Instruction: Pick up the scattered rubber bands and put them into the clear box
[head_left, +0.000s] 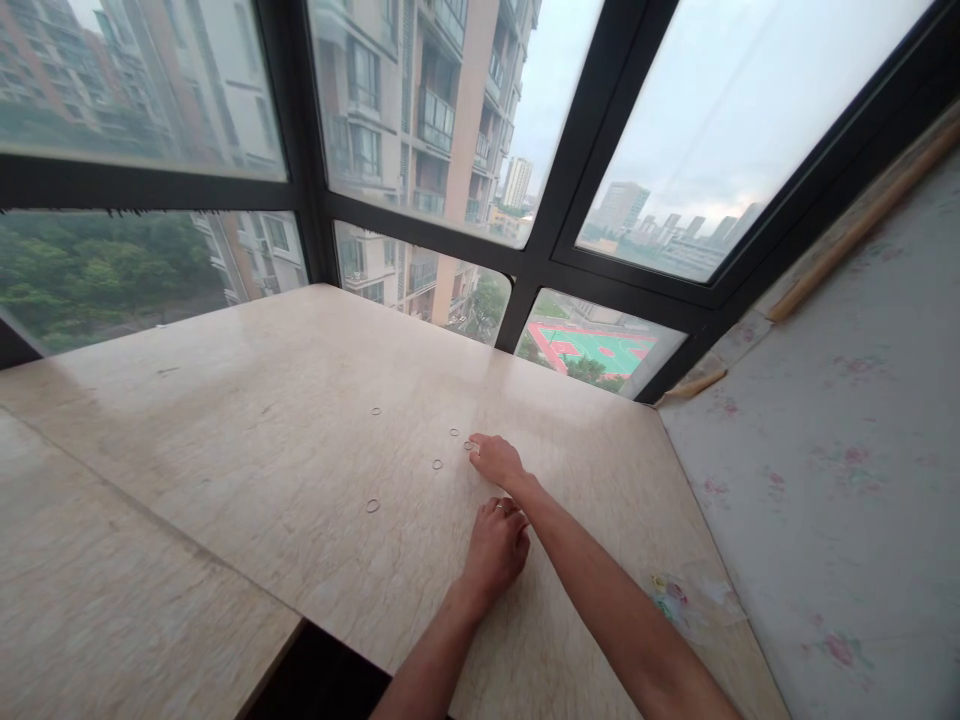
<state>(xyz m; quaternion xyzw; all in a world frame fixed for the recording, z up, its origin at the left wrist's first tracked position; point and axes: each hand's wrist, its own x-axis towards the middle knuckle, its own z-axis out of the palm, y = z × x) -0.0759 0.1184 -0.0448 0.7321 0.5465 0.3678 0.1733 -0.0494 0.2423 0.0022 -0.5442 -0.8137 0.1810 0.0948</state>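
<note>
My right hand (498,461) reaches over the stone-look ledge, thumb and forefinger on either side of a thin metal ring (468,446) and closed about it. Close below is my left hand (497,545), its fingers curled in under the right wrist. A thin band (501,507) shows at its fingers; what the palm holds, if anything, is hidden. Left of my hands, more thin rings lie flat and apart: a near one (373,506), a middle one (437,464), one by my right fingertips (454,432) and a farther one (376,411).
Dark-framed windows (517,265) border the ledge (247,420) at the back. A flower-patterned wall (832,480) rises on the right. Clear plastic with coloured print (671,592) lies by my right forearm. A dark gap (319,675) opens at the front edge.
</note>
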